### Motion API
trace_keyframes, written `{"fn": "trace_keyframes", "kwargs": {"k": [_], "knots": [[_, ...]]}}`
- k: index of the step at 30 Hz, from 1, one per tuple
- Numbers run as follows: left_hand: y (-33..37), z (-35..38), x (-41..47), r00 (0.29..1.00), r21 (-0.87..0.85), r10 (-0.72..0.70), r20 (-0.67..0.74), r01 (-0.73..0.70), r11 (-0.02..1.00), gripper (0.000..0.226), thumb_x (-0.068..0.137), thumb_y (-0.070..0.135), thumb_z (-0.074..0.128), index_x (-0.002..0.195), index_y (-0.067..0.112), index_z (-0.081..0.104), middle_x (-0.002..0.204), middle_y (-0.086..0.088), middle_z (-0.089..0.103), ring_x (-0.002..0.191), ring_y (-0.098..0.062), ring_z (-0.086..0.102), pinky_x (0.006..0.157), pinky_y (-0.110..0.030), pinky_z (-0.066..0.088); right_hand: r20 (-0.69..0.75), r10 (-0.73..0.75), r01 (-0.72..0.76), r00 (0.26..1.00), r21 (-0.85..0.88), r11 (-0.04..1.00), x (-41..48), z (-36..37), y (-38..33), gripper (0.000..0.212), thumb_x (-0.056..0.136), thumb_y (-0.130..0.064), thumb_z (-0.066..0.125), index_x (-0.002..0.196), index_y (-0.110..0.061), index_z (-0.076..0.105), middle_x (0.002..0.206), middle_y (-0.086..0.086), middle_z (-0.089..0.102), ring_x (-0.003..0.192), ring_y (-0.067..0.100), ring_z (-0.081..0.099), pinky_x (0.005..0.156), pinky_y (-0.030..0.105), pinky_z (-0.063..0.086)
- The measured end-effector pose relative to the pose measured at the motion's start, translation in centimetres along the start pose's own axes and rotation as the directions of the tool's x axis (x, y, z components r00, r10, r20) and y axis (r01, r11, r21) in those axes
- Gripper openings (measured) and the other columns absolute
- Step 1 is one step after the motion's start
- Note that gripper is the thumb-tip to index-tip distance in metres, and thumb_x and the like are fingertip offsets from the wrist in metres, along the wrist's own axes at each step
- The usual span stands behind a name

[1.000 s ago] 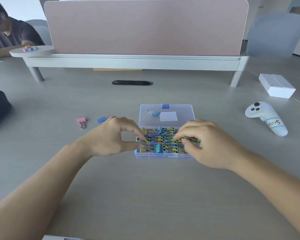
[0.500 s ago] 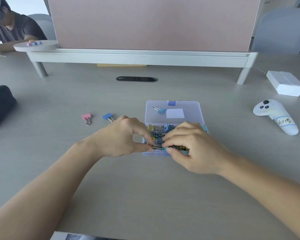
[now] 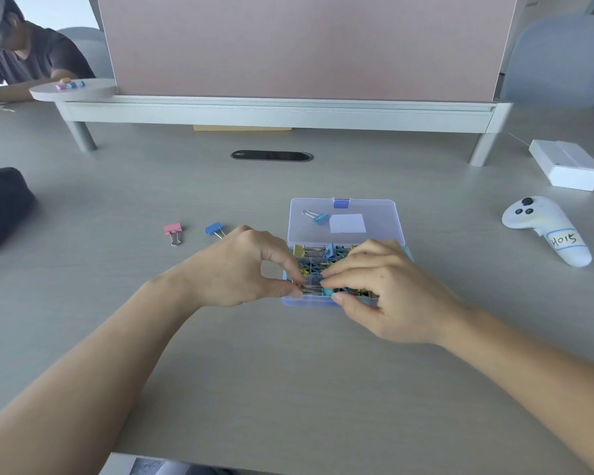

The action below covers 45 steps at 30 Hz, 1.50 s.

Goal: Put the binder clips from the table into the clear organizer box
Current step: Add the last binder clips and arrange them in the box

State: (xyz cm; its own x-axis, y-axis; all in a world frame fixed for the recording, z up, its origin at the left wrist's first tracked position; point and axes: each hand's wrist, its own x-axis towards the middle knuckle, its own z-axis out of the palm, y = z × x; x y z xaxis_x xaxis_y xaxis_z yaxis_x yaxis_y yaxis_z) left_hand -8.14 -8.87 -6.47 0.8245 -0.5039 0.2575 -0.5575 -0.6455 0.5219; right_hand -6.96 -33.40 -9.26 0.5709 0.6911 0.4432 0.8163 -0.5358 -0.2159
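The clear organizer box (image 3: 290, 301) sits mid-table with its lid (image 3: 374, 214) folded flat behind it. Several compartments hold coloured binder clips. A blue clip (image 3: 318, 217) and a white label lie on the lid. My left hand (image 3: 240, 269) pinches the wire handles of a teal binder clip (image 3: 325, 291) at the box's near-left compartment. My right hand (image 3: 395, 296) covers the box's right half, with fingertips and thumb pinching the same clip's body. A pink clip (image 3: 174, 231) and a blue clip (image 3: 215, 229) lie on the table left of the box.
A white controller (image 3: 546, 231) and a white carton (image 3: 568, 164) lie to the right, and a black bag (image 3: 0, 207) at the left edge. A pink divider (image 3: 306, 46) on a raised shelf (image 3: 275, 111) crosses the back. Another person (image 3: 21, 60) sits far left.
My right hand has slid left across the box, from its right side to the near-left compartment, meeting my left fingertips. My left hand has stayed at the box's left edge.
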Motion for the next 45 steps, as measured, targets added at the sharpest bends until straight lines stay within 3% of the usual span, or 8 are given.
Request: {"fn": "trace_keyframes", "kwargs": {"k": [6,11,20,24,27,34,38,45], "knots": [[-0.2,0.3,0.2,0.997,0.007,0.020,-0.073,-0.020,1.000,0.018,0.076,0.034,0.079,0.089,0.023,0.077,0.090,0.014,0.070,0.089,-0.005,0.064,0.081,-0.029,0.049,-0.096,0.097,-0.096,0.991,0.011,0.995,0.2,-2.6,2.5,0.028,0.087,-0.028,0.049,0.097,-0.023,0.075,0.098,-0.016,0.071,0.091,0.009,0.057,0.086,0.030,0.043],[0.1,1.7,0.8,0.990,0.077,0.087,-0.115,-0.078,0.994,0.037,0.080,0.048,0.068,0.106,0.021,0.072,0.105,0.008,0.067,0.099,-0.006,0.059,0.089,-0.022,0.045,-0.051,0.279,-0.281,0.959,-0.045,0.959,-0.8,-4.3,5.8,0.031,0.085,-0.006,0.052,0.099,-0.022,0.074,0.097,-0.018,0.068,0.091,0.011,0.053,0.086,0.032,0.045],[2.3,3.7,5.5,0.991,0.278,0.088,0.103,-0.113,0.954,0.070,0.081,0.068,0.044,0.126,0.018,0.061,0.133,0.004,0.056,0.125,-0.018,0.045,0.109,-0.026,0.030,0.056,0.339,-0.330,0.939,-0.128,0.935,-1.4,-5.3,6.9,0.038,0.083,0.001,0.049,0.094,-0.022,0.078,0.107,-0.013,0.071,0.095,0.014,0.054,0.084,0.018,0.031],[2.6,5.2,7.0,0.978,0.319,0.078,0.192,-0.137,0.938,0.073,0.079,0.074,0.036,0.128,0.025,0.058,0.133,0.010,0.056,0.126,-0.020,0.044,0.109,-0.039,0.031,0.080,0.315,-0.308,0.946,-0.084,0.948,-1.3,-5.3,6.6,0.037,0.083,0.002,0.050,0.093,-0.019,0.078,0.108,-0.010,0.071,0.084,-0.016,0.047,0.080,0.003,0.023],[2.1,5.9,7.3,0.978,0.299,0.100,0.183,-0.152,0.942,0.068,0.080,0.075,0.037,0.128,0.031,0.056,0.131,0.015,0.056,0.125,-0.017,0.045,0.106,-0.043,0.034,0.085,0.320,-0.316,0.944,-0.055,0.947,-1.4,-5.4,6.5,0.038,0.083,0.003,0.049,0.094,-0.018,0.078,0.110,-0.009,0.070,0.082,-0.031,0.039,0.085,0.009,0.020],[1.5,6.0,7.3,0.981,0.230,0.129,0.148,-0.161,0.960,0.060,0.081,0.072,0.041,0.125,0.034,0.059,0.129,0.017,0.057,0.125,-0.016,0.044,0.105,-0.045,0.033,0.111,0.371,-0.366,0.922,-0.059,0.929,-1.5,-5.9,6.7,0.038,0.083,-0.002,0.048,0.102,-0.022,0.075,0.106,-0.011,0.068,0.085,0.006,0.054,0.073,0.001,0.031],[1.2,5.9,7.4,0.977,0.199,0.174,0.121,-0.195,0.960,0.053,0.084,0.067,0.043,0.119,0.034,0.064,0.124,0.016,0.060,0.121,-0.016,0.048,0.103,-0.046,0.035,0.129,0.382,-0.379,0.915,-0.052,0.924,-1.6,-5.7,7.0,0.038,0.083,-0.001,0.048,0.100,-0.022,0.075,0.106,-0.012,0.067,0.088,0.007,0.057,0.074,0.001,0.033],[1.1,5.9,7.4,0.981,0.218,0.155,0.118,-0.178,0.960,0.059,0.082,0.068,0.043,0.119,0.028,0.064,0.124,0.014,0.061,0.121,-0.017,0.047,0.103,-0.044,0.036,0.127,0.396,-0.396,0.910,-0.021,0.918,-1.7,-5.5,7.0,0.031,0.086,-0.005,0.053,0.098,-0.024,0.075,0.106,-0.016,0.065,0.093,0.014,0.061,0.084,0.029,0.046]]}}
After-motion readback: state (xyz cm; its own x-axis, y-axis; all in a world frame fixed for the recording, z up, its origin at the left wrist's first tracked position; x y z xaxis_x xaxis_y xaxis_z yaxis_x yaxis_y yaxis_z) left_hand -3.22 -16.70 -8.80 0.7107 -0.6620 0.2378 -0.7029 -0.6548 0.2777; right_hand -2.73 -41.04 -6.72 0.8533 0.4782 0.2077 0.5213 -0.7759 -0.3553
